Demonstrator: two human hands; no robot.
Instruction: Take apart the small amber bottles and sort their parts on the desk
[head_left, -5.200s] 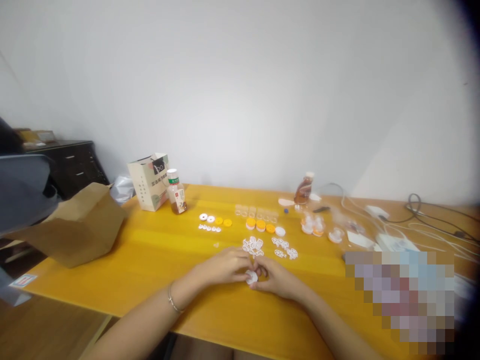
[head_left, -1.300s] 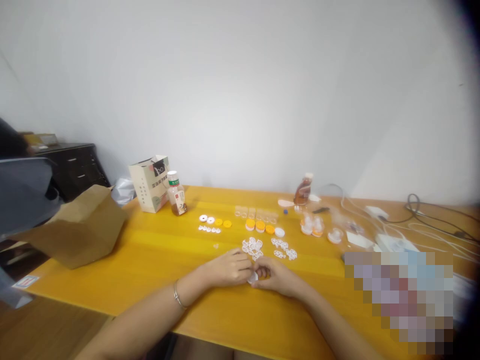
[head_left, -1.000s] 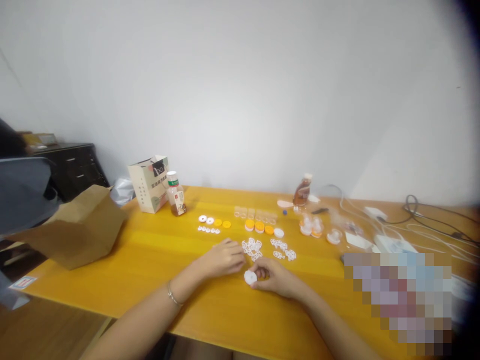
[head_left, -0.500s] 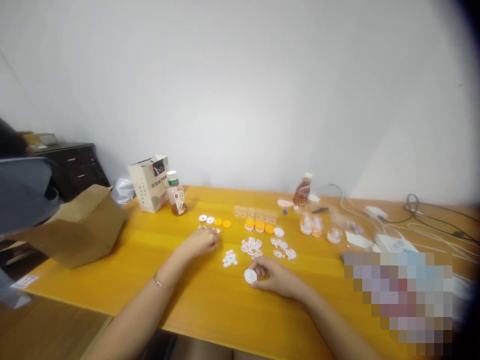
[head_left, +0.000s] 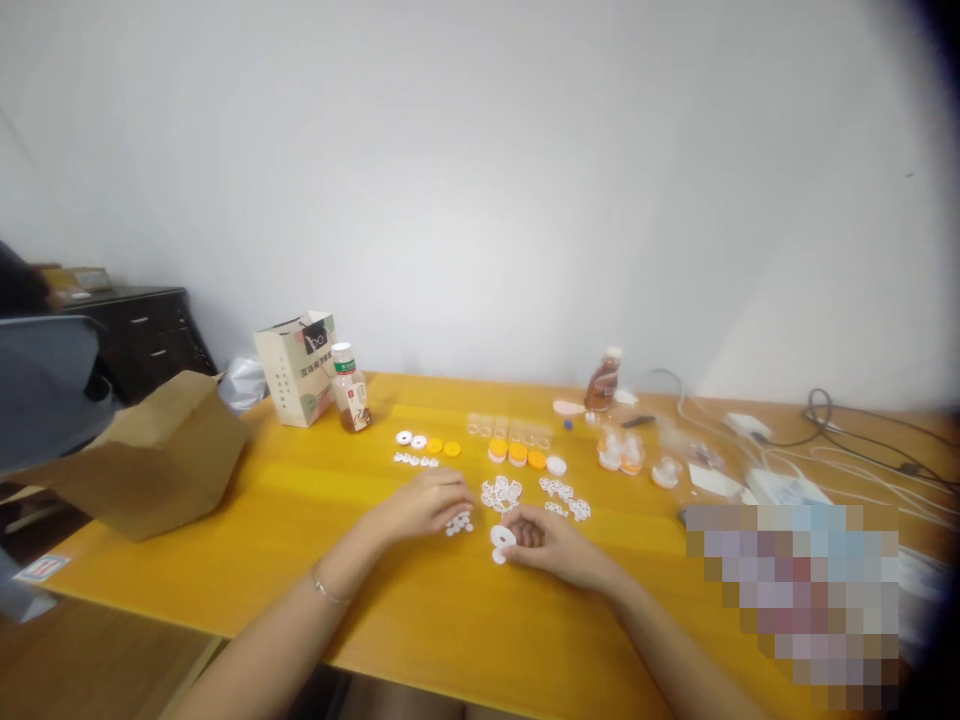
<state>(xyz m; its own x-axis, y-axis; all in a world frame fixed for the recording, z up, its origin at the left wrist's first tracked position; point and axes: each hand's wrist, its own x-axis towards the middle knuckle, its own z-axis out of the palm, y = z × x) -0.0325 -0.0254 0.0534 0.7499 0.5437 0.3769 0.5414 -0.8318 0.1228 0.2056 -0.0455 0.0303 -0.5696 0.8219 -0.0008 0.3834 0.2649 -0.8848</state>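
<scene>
At the near middle of the table (head_left: 420,620), the right hand (head_left: 553,545) has its grip clamped on a white disc (head_left: 495,533), thumb and fingers at its right edge and the hole in its centre facing up. A small round white piece (head_left: 499,557) shows right at the near edge of that disc; whether it is also held cannot be made out. The left hand (head_left: 429,503), a bracelet (head_left: 327,590) on its wrist, is bent over a pile of small white pieces (head_left: 457,526), with the fingertips partly hidden, so I cannot tell whether its grip is apart or together on one of them. Beyond the right hand are two groups of white openwork pieces, a left cluster (head_left: 501,492) and a looser right group (head_left: 578,510). Farther back, two white rings (head_left: 418,446) and two yellow discs (head_left: 452,450) make a row, with a line of small white parts (head_left: 415,461) just in front. To the right of these, three orange-topped rounds (head_left: 517,453) and a white round (head_left: 556,466) stand in a row before clear cups (head_left: 512,430). A bottle with a green band (head_left: 352,395) stands upright beside a printed paper bag (head_left: 296,378) at the left, and an amber bottle (head_left: 601,382) is at the back right, well apart from both hands.
</scene>
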